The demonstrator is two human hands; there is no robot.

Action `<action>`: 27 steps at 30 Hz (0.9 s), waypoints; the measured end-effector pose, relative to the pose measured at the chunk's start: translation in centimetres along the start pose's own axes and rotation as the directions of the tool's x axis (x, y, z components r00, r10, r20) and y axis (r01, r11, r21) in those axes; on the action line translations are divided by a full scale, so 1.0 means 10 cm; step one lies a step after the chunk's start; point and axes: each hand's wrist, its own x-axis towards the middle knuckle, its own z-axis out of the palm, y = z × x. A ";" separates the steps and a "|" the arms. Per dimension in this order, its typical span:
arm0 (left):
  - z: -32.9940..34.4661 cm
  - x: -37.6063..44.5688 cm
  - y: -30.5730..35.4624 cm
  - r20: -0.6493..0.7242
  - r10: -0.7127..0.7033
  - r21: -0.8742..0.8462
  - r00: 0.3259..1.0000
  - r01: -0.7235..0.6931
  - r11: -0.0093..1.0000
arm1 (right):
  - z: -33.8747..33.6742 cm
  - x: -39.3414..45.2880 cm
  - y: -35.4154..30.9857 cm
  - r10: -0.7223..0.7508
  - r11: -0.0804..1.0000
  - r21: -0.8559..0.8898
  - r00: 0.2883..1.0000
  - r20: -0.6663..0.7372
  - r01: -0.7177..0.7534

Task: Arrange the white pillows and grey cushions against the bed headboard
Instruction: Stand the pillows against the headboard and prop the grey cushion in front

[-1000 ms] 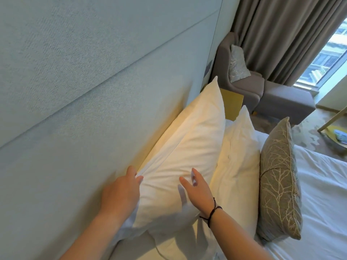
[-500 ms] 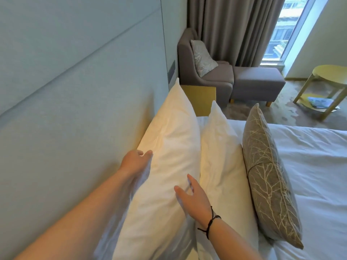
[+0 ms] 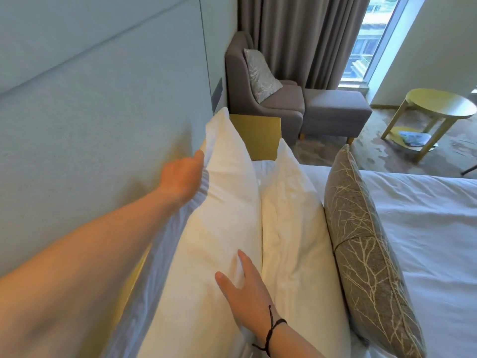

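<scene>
Two white pillows stand on edge along the pale grey padded headboard. The rear white pillow leans on the headboard; the front white pillow stands against it. A grey cushion with a pale branch pattern stands in front of both. My left hand reaches between the headboard and the rear pillow, its fingers hidden behind the pillow's top edge. My right hand, with a black wrist cord, lies flat with fingers spread on the rear pillow's front face.
White bedding covers the bed to the right. Past the pillows stand a yellow bedside unit, a grey armchair with a patterned cushion, a grey footstool, a round yellow side table, curtains and a window.
My left hand has slid farther along the back of the rear pillow toward its far top corner. My right hand stays pressed on the pillow's front. The view has turned right.
</scene>
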 end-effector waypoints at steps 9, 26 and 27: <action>-0.15 0.01 -0.26 0.029 -0.025 0.279 0.999 0.016 0.960 | 0.22 -0.20 -0.04 0.009 0.999 -0.042 0.999 0.053 -0.007; -0.38 -3.27 0.01 0.329 -0.448 -0.037 0.831 0.485 0.874 | 0.27 -0.70 -0.10 -0.080 0.988 -0.119 0.988 0.128 0.096; -0.41 -3.50 0.00 0.343 -0.490 0.006 0.801 0.520 0.854 | 0.27 -0.75 -0.10 -0.097 0.983 -0.142 0.985 0.143 0.117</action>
